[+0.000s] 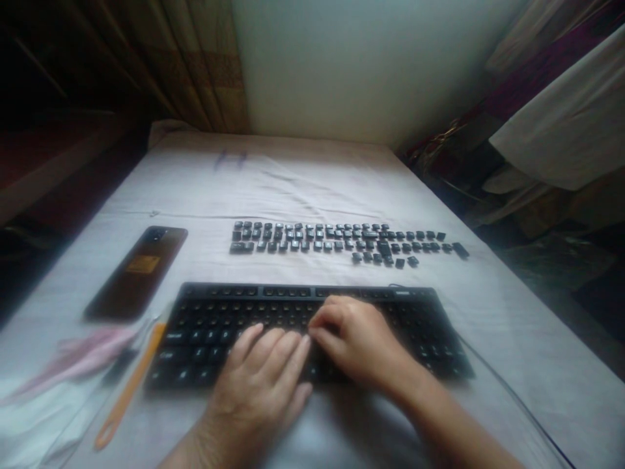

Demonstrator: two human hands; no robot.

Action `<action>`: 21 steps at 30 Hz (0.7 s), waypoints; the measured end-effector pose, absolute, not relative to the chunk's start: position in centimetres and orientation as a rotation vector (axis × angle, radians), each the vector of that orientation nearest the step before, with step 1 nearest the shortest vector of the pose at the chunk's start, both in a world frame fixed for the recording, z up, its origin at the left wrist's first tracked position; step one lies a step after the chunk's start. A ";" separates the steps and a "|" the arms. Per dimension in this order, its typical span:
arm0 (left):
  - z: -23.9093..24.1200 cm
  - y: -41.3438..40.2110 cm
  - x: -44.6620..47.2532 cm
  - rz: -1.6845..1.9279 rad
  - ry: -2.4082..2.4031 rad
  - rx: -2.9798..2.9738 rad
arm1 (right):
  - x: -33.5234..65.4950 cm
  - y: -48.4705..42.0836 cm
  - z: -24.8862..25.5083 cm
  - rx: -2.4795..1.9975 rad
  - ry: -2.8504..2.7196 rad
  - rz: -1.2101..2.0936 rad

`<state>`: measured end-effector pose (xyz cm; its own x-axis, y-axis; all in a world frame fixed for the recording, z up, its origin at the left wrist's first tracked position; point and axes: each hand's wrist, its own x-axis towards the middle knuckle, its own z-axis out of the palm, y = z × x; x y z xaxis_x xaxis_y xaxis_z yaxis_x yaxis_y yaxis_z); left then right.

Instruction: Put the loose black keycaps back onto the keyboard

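Observation:
A black keyboard (pixel 195 376) lies flat in front of me; its upper rows show bare sockets, while lettered keycaps sit in the lower rows. Across its middle rests my left hand (pixel 266 378), palm down with the fingers stretched out over the keys. My right hand (pixel 354 335) is over the keyboard just right of it, thumb and forefinger pinched together close to the left fingertips. Whatever is in that pinch is too small and blurred to make out. Beyond the keyboard, loose black keycaps (pixel 293 246) are laid out in rows on the white cloth.
A dark phone (pixel 139 273) lies at the left, back side up. Nearer me are an orange-handled tool (pixel 129 391), a pink cloth (pixel 81 361) and a clear plastic sheet (pixel 43 417). The keyboard cable (pixel 517 397) trails to the right. Hanging cloth (pixel 566 124) is at the upper right.

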<state>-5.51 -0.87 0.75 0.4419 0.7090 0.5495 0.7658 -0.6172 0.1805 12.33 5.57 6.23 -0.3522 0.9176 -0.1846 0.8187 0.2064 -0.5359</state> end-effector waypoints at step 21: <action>1.0 -0.8 -5.7 -0.906 -1.323 -2.598 | 15.6 5.8 5.6 -1.263 -1.768 1.080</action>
<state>-5.69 -0.81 1.03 0.4496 0.7096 0.5426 0.7625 -0.6213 0.1807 15.60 5.79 5.57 -0.2794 0.9575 0.0714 0.3737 0.1770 -0.9105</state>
